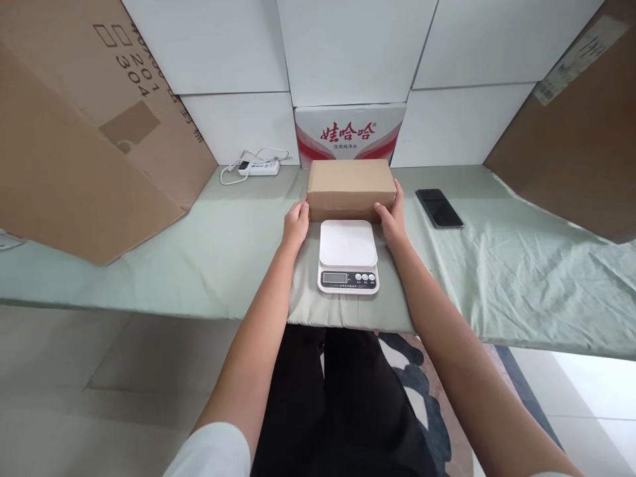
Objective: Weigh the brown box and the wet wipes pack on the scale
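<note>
A closed brown cardboard box (pixel 350 184) is held at its two ends, just behind the scale. My left hand (pixel 297 224) presses the box's left end, fingers closed against it. On the opposite end, my right hand (pixel 392 215) grips with the thumb on the front face and the fingers along the side. Between my forearms lies a white kitchen scale (pixel 348 245), with a grey display and several round buttons along its front. Whether the box rests on the cloth or is slightly raised, I cannot tell.
Behind the box stands a white and red printed carton (pixel 350 132) against the white wall. A power strip with a white cable (pixel 259 167) lies back left; a black phone (pixel 440 209) lies right. Large cardboard boxes flank both sides. Green cloth (pixel 238 252) covers the table.
</note>
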The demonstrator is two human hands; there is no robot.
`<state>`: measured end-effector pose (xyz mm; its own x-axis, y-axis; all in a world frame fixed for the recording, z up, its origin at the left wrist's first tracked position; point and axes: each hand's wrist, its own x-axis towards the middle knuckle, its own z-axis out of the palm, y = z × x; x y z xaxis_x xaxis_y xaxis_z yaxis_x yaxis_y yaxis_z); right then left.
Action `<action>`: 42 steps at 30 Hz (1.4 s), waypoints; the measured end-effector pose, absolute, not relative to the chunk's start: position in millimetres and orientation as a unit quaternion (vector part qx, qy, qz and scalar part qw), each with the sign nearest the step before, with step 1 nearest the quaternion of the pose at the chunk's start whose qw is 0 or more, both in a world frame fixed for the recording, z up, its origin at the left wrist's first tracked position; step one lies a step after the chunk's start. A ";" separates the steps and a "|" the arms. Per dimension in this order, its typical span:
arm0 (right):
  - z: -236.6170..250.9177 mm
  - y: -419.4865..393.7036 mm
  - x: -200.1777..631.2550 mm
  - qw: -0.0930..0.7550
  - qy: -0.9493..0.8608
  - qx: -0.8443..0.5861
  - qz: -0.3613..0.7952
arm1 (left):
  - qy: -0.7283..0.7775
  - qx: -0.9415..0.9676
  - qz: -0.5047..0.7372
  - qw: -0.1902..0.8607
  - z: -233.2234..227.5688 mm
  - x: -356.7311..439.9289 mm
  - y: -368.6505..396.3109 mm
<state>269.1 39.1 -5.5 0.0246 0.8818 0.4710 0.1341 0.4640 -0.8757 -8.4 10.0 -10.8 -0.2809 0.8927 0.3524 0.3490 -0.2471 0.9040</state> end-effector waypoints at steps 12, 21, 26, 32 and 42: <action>-14.1 39.4 277.9 0.571 -0.614 -0.411 0.357 | 0.570 0.496 0.593 0.279 -4.5 -8.5 2.4; -24.3 41.2 287.4 0.569 -0.602 -0.432 0.357 | 0.542 0.526 0.581 0.304 -6.2 -5.4 -0.5; -17.8 19.8 297.4 0.537 -0.588 -0.455 0.398 | 0.542 0.508 0.596 0.305 -3.6 -2.5 -1.2; -11.6 -59.9 304.9 0.409 -0.673 -0.457 0.414 | 0.566 0.483 0.594 0.307 -5.8 -5.1 3.3; -3.5 -106.0 292.4 0.281 -0.768 -0.510 0.268 | 0.563 0.491 0.587 0.312 0.6 -1.1 -5.9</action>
<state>292.4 -106.0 -3.5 -0.3225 0.9333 0.1577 0.6327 0.3365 -0.6975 -1.1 -5.9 0.6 -0.3232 0.9189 0.2263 0.1863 -0.1727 0.9672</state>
